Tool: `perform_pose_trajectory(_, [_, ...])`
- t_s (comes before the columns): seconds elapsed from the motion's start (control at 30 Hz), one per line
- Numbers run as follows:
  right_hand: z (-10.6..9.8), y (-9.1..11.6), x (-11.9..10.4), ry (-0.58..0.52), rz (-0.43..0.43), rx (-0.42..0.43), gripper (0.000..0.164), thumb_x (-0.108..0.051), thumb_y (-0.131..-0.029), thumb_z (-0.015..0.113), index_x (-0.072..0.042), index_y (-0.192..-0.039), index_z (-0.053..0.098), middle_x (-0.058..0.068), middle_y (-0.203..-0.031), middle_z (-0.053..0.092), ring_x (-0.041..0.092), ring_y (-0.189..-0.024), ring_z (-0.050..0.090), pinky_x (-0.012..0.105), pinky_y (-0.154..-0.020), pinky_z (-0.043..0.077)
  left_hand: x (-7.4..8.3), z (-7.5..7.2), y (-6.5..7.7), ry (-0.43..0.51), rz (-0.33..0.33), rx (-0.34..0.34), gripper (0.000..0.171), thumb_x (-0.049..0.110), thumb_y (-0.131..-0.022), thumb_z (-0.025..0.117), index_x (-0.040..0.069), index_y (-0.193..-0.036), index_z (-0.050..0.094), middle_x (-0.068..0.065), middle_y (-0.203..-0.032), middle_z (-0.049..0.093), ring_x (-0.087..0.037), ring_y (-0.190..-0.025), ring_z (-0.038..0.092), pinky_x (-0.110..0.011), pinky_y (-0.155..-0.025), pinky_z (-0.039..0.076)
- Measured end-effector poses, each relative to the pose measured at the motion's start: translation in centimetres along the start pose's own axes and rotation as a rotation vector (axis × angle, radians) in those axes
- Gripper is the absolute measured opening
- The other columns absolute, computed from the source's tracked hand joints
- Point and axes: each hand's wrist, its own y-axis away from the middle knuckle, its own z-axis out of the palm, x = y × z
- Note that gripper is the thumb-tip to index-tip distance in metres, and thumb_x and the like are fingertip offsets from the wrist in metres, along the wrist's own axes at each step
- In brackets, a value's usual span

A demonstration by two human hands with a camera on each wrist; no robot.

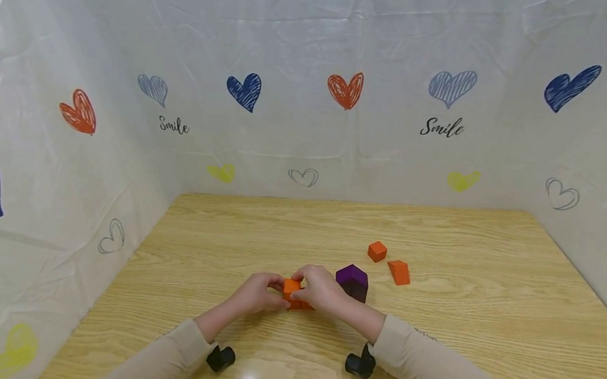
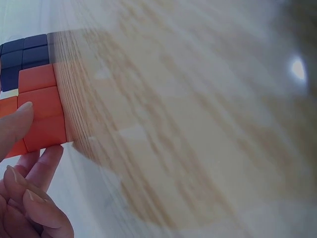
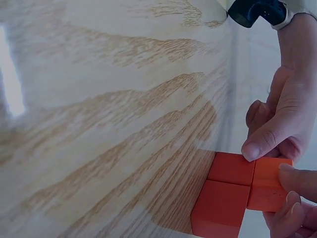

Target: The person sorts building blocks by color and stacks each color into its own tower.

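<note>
Small orange blocks (image 1: pixel 291 287) stand close together on the wooden table, an upper cube (image 3: pixel 270 181) resting over red-orange lower ones (image 3: pixel 223 201). My left hand (image 1: pixel 259 295) grips the left side of this little stack, its thumb (image 2: pixel 20 121) against the block faces and fingers bent beyond them. From the other side my right hand (image 1: pixel 320 287) pinches the upper cube, with the thumb on its face. Part of the stack is hidden behind the right hand. Just beyond the right hand stands a dark purple block shape (image 1: pixel 352 279), also visible behind the orange blocks in the left wrist view.
Farther back on the table (image 1: pixel 464 317) lie a loose orange cube (image 1: pixel 377 251) and an orange wedge (image 1: pixel 399 272). White sheeting (image 1: pixel 286 143) printed with hearts surrounds the back and sides. Black wrist cameras (image 1: pixel 220 358) hang beneath both forearms.
</note>
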Motion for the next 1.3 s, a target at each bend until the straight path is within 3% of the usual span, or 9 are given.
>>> perform_pose_trajectory(0.4, [0.03,0.07,-0.13,-0.008,0.015,0.001,0.03,-0.01,-0.078,0.071,0.002,-0.106,0.066,0.013,-0.103,0.065,0.022,-0.089,0.06,0.031,-0.073,0.051,-0.37,-0.11,-0.12,-0.018,0.049,-0.003,0.03,0.014,-0.077,0.073,0.006,-0.103,0.062,-0.006,-0.098,0.066,-0.022,-0.093,0.06,-0.041,-0.084,0.047])
perform_pose_trajectory(0.8, [0.1,0.04,0.15,-0.006,0.01,0.009,0.029,-0.01,-0.078,0.072,0.001,-0.104,0.067,0.012,-0.103,0.065,0.017,-0.081,0.057,0.026,-0.068,0.05,-0.34,-0.2,0.04,0.006,0.066,0.015,0.03,0.021,-0.078,0.073,0.009,-0.103,0.063,-0.005,-0.101,0.065,-0.021,-0.095,0.058,-0.037,-0.078,0.047])
perform_pose_trajectory(1.07, [0.12,0.04,0.19,0.001,0.0,0.012,0.029,-0.01,-0.078,0.072,0.001,-0.104,0.067,0.012,-0.101,0.066,0.019,-0.084,0.06,0.028,-0.069,0.051,-0.45,-0.52,0.19,0.02,0.111,0.062,0.029,0.022,-0.08,0.071,0.012,-0.106,0.063,-0.002,-0.099,0.066,-0.019,-0.089,0.055,-0.022,-0.058,0.036])
perform_pose_trajectory(1.3, [0.21,0.13,0.2,-0.006,-0.015,0.011,0.027,-0.011,-0.078,0.071,0.001,-0.103,0.067,0.012,-0.1,0.066,0.019,-0.084,0.06,0.029,-0.07,0.051,-0.49,-0.71,0.26,0.052,0.148,0.046,0.028,0.024,-0.083,0.068,0.009,-0.106,0.063,-0.006,-0.101,0.066,-0.025,-0.095,0.057,-0.024,-0.063,0.035])
